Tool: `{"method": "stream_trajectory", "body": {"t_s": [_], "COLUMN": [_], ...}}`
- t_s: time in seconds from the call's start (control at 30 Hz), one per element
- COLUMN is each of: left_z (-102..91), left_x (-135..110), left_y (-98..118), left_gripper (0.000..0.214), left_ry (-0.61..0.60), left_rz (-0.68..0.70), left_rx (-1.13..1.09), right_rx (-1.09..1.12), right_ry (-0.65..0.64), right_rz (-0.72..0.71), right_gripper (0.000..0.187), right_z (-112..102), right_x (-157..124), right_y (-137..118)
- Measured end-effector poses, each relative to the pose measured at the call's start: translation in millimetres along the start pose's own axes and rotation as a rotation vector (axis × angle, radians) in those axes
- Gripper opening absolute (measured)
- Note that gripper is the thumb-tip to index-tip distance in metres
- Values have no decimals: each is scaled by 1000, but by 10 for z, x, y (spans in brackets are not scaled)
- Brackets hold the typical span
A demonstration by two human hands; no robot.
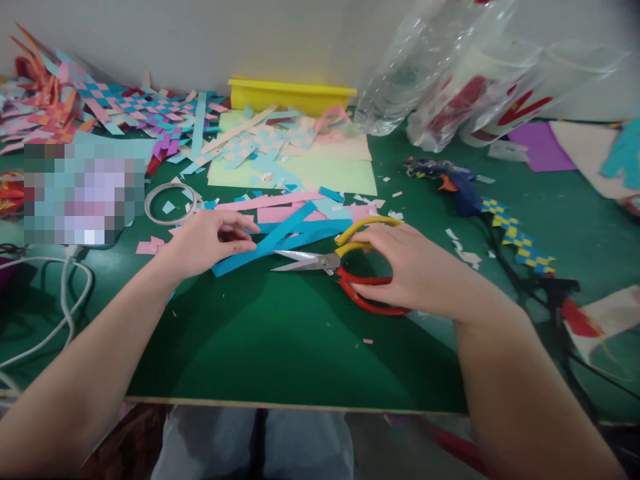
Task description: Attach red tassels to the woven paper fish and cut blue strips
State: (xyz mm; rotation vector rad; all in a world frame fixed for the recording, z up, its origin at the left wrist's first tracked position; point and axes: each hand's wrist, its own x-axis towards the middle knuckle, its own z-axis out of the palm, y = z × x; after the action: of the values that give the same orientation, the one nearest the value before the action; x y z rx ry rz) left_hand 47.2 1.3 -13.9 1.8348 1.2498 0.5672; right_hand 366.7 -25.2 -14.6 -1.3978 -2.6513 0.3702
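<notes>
My right hand (407,267) grips a pair of scissors (327,261) by its yellow and red handles. Their blades are slightly apart and point left, with the tips beside a blue paper strip (280,237). The fingers of my left hand (213,240) are curled at that strip, thumb and forefinger close together around it; the exact contact is partly hidden. Another blue strip (325,230) crosses underneath, and pink paper strips (270,200) lie just behind.
A tape roll (170,221) lies left of centre. Woven paper pieces (125,103) heap at the back left, near a yellow tray (293,97). Plastic-wrapped cups (480,87) stand at the back right. A white cable (67,300) runs along the left, and paper scraps dot the green table (280,353).
</notes>
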Motion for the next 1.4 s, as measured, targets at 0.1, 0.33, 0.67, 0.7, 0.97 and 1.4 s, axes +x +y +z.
{"method": "stream_trajectory", "body": {"t_s": [0.1, 0.33, 0.67, 0.7, 0.97, 1.4], "left_z": [12, 101, 258, 270, 213, 139], "left_x": [-5, -25, 2, -3, -206, -204], "left_y": [17, 74, 26, 22, 167, 100], "left_gripper": [28, 22, 15, 16, 27, 24], "left_ry": [0, -26, -6, 2, 54, 13], "left_rz": [6, -14, 329, 368, 121, 3], "left_rx": [-11, 23, 454, 475, 553, 362], "right_rx": [-3, -6, -17, -13, -48, -65], "right_ry": [2, -4, -16, -18, -52, -92], "right_rz": [2, -50, -142, -143, -140, -122], "right_gripper": [39, 39, 46, 46, 45, 40], "right_z": [-3, 18, 83, 88, 57, -57], "right_x": [0, 8, 50, 55, 91, 155], "right_y": [3, -45, -116, -125, -267, -386]}}
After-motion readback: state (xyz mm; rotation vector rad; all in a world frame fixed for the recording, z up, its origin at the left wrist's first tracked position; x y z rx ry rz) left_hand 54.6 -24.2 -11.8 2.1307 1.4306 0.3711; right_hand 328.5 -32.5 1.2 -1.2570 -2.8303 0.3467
